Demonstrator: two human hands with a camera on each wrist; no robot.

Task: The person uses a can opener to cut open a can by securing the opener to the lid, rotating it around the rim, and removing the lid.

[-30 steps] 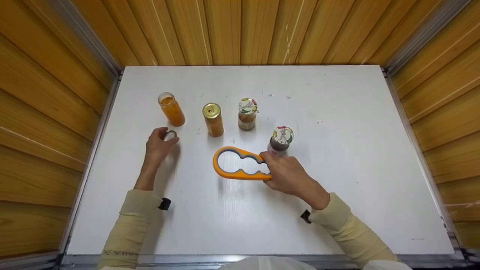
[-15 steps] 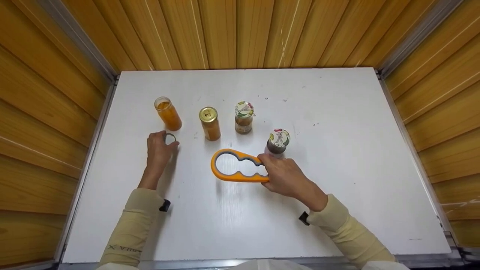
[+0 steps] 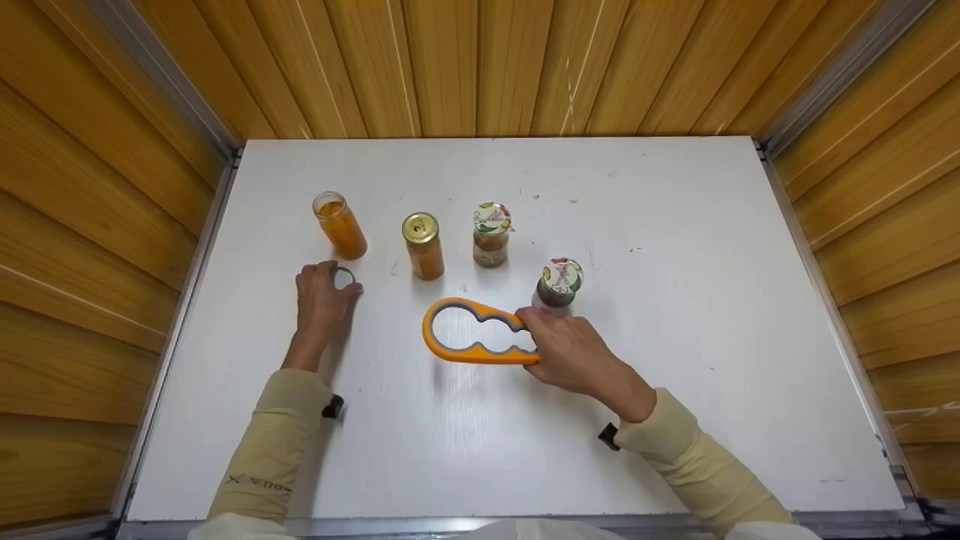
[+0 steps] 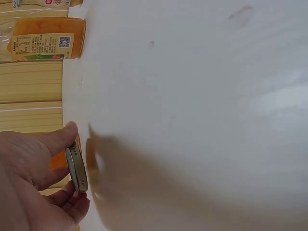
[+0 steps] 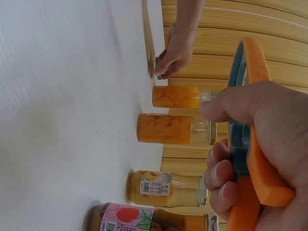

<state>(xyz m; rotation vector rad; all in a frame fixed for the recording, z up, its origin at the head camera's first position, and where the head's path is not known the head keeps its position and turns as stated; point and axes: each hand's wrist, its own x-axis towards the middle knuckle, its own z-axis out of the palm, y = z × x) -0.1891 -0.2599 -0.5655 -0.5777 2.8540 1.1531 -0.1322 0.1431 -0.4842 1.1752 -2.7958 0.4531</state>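
My left hand (image 3: 321, 300) pinches a round metal jar lid (image 3: 343, 278) by its rim between thumb and fingers. In the left wrist view the lid (image 4: 77, 168) is very close to the white table; whether it touches is unclear. Just beyond this hand stands an uncovered glass jar of orange fruit (image 3: 343, 234). My right hand (image 3: 581, 354) grips the handle end of an orange jar opener (image 3: 480, 355) with a grey scalloped inner edge, held above the table with its loop pointing left. Behind that hand, partly hidden by it, stands a dark jar with a patterned lid (image 3: 559, 283).
A gold-lidded jar of orange fruit (image 3: 427, 253) stands right of the uncovered one. Further right is a jar with a flowery lid (image 3: 491, 244). Wood-patterned walls (image 3: 480, 67) enclose the white table (image 3: 675, 262) at the back and sides.
The lid in my left hand has changed its tilt slightly, the hand staying near the uncovered jar. My right hand keeps the jar opener almost still. The head view has shifted a little.
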